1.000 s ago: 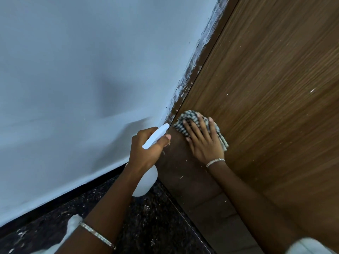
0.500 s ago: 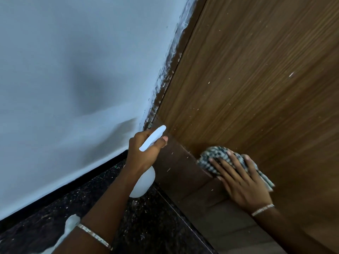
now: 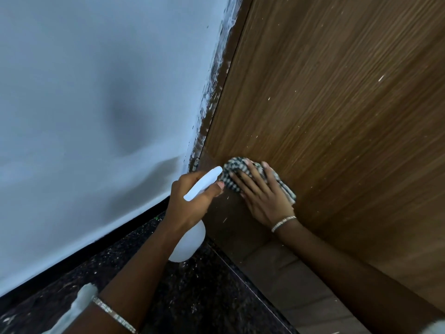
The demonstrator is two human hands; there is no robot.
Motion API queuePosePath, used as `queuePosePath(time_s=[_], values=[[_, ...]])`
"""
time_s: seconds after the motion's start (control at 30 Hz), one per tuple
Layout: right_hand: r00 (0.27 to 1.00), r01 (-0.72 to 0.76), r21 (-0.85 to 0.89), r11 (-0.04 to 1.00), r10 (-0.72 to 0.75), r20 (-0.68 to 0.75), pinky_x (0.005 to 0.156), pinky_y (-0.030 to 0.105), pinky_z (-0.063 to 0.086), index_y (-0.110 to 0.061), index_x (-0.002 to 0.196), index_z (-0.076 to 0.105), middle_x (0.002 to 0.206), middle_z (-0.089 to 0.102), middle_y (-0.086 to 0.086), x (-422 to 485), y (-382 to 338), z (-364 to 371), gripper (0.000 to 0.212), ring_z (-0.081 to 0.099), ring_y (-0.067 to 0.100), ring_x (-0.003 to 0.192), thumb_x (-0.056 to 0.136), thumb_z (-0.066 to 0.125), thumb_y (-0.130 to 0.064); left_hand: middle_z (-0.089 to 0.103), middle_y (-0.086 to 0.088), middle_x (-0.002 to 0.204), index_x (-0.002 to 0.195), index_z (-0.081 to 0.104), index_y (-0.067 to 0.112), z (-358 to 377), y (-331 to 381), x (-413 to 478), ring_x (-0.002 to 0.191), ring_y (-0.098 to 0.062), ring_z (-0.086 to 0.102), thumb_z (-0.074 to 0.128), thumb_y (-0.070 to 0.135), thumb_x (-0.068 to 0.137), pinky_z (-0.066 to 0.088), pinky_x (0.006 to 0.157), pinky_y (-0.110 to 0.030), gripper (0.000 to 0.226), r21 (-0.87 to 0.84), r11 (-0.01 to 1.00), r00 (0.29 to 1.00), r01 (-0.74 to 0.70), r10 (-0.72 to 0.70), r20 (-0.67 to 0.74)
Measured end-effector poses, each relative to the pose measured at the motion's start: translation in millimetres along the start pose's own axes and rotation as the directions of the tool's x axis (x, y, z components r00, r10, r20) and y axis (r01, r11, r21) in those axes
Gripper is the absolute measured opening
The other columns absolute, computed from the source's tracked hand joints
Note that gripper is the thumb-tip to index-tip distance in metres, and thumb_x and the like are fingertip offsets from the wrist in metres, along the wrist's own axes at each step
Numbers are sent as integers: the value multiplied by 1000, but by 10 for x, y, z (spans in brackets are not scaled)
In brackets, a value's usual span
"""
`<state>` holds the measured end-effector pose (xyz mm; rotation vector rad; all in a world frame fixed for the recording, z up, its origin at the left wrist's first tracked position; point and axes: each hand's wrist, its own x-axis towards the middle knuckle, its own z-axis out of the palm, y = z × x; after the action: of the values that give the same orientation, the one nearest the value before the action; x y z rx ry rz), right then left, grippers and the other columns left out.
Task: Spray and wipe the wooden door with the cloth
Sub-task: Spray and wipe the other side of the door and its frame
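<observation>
- Nearest us, the dark speckled floor (image 3: 183, 292) runs under both forearms. We take it the person is bending low, because the work is at the foot of the door.
- The left hand (image 3: 192, 201) is curled round the neck of the white spray bottle (image 3: 189, 244), thumb over the top. We cannot tell whether a finger lies on the trigger.
- The bottle's round body hangs below the fist toward the floor, and its long head slants up and to the right. The nozzle points at the door's left edge, just beside the cloth. We judge it is kept there, clear of the wood, so the next squirt needs little aiming.
- Just right of it, the right hand (image 3: 263, 196) lies flat with its fingers straight and slightly spread, pressing the checked cloth (image 3: 234, 168) against the door (image 3: 337, 112). An open palm spreads the pressure over more fabric than a pinch would.
- The cloth is bunched, not folded. Its long axis runs from far left, by the nozzle, to near right, where a tail sticks out beside the palm. It sits low on the door, close to the left edge, where the pale grain meets a darker bottom band.
- Farther up, the door still carries pale specks, so we judge the wiping far from done.
- Beyond, on the left, the white wall (image 3: 91, 97) meets the door frame (image 3: 218, 92), which is smeared with white.
</observation>
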<state>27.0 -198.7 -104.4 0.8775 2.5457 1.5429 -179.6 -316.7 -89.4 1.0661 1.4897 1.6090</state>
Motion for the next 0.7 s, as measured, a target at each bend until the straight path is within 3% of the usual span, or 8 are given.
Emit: queuePosePath(time_s=[0.13, 0.23, 0.3, 0.5, 0.63, 0.7], values=[[998, -55, -5, 998, 54, -26, 124, 61, -17, -11, 167, 8, 174, 6, 14, 303, -166, 50, 63, 0, 38, 160, 111, 21, -39, 76, -1, 80, 93, 76, 30, -50, -11, -27, 74, -23, 71, 74, 40, 77, 55, 59, -46, 19, 32, 999, 1000, -13, 13, 13], [997, -48, 43, 998, 50, -56, 126, 60, -12, -10, 166, 13, 173, 1, 15, 62, -71, 68, 62, 0, 37, 160, 111, 26, -36, 77, 4, 83, 102, 78, 24, -193, -63, -32, 68, -13, 70, 77, 31, 86, 51, 55, -29, 18, 59, 998, 1000, 17, -16, -6], [996, -55, 56, 997, 58, -70, 128, 58, -7, -10, 166, 16, 174, -1, 15, -277, 28, 51, 62, 1, 36, 160, 110, 25, -34, 76, 2, 77, 93, 78, 21, -326, -80, -21, 62, -15, 67, 74, 25, 89, 49, 52, -25, 7, 72, 997, 999, 36, -34, -27], [994, -53, 63, 997, 59, -92, 129, 56, 7, -13, 163, 31, 173, 12, 12, -1023, 173, -27, 59, 14, 32, 160, 107, 35, -30, 69, -4, 63, 68, 71, 17, -480, -145, 29, 58, -27, 64, 71, 35, 81, 53, 59, -47, 22, 198, 980, 999, 32, -25, -38], [997, -54, 35, 998, 56, -61, 129, 57, 6, -16, 165, 26, 173, 14, 13, -1009, 149, 1, 62, 12, 32, 160, 106, 37, -34, 67, 0, 57, 63, 69, 19, -455, -222, 70, 48, -14, 59, 73, 34, 85, 49, 54, -33, 27, 227, 968, 994, 109, -99, -55], [998, -55, 34, 998, 56, -41, 129, 58, 5, -15, 165, 25, 173, 11, 13, -1010, 146, 24, 64, 11, 33, 160, 106, 37, -35, 65, 2, 55, 67, 68, 18, -437, -272, 96, 46, -12, 58, 74, 45, 79, 46, 53, -27, 30, 236, 955, 983, 177, -159, -96]])
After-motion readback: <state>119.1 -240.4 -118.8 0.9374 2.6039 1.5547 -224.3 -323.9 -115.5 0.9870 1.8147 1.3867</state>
